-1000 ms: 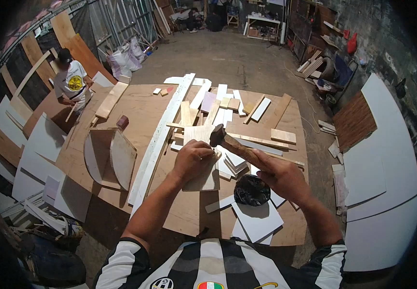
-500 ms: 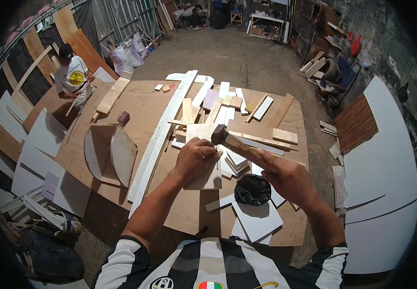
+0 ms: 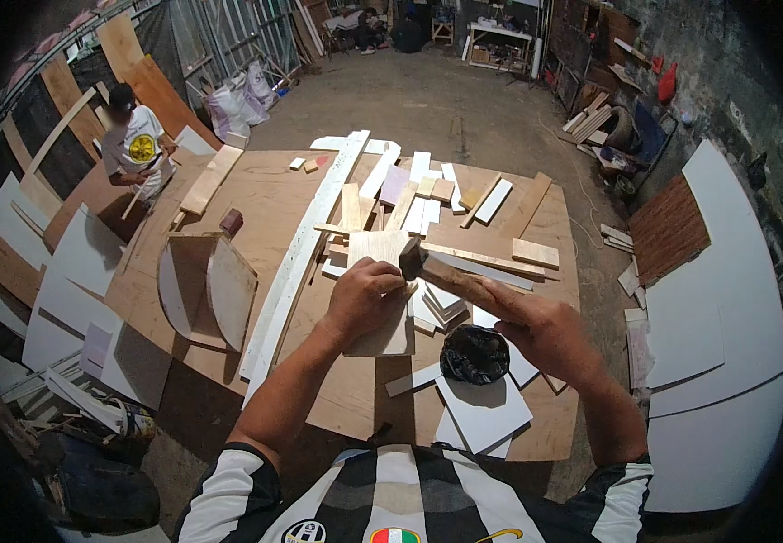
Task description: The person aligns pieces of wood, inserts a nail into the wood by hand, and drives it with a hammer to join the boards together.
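Note:
My right hand is wrapped round the wooden handle of a hammer. The hammer's dark head sits just beside the fingers of my left hand. Those fingers are pinched together at the right edge of a pale wooden board; whatever they hold is too small to make out. Below my right hand is a bowl-like container lined with black plastic. Small white boards are stacked right of the wooden board, and white panels lie under the black container.
A large plywood tabletop carries long white strips, scattered wood offcuts and a curved-sided wooden piece. Another person stands at the far left holding a stick. Large white panels lean on the right.
The hammer head has shifted very slightly, and my right hand has moved a little with it. My left hand stays nearly in place at the board's edge.

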Available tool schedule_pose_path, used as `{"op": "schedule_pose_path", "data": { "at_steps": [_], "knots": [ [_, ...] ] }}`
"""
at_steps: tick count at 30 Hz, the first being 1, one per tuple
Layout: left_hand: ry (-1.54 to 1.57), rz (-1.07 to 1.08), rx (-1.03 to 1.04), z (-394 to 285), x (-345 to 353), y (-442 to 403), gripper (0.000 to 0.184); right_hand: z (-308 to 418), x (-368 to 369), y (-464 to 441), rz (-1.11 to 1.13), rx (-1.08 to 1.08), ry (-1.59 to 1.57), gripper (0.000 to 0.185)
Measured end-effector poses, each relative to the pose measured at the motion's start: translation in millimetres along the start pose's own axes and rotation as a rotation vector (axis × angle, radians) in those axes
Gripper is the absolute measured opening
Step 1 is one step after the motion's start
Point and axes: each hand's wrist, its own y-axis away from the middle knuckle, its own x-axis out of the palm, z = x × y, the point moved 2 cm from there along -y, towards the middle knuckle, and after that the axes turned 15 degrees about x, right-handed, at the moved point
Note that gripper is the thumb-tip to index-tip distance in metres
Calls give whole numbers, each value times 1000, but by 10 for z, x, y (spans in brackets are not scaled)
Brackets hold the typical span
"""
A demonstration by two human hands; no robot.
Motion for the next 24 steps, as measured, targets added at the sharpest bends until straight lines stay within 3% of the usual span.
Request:
{"op": "schedule_pose_path", "data": {
  "at_steps": [11,17,22,24],
  "knots": [
    [12,-30,18,-10,-17,14,13,29,1,7,-79,-24,-143,64],
    [-16,26,-30,-30,-28,-7,12,14,-3,2,9,-29,50,63],
    [19,-48,21,-12,-8,-7,14,41,-34,-22,-132,-69,-178,64],
    [-1,1,-1,0,-16,3,14,36,32,-11,-32,-33,-80,66]
  ]
}}
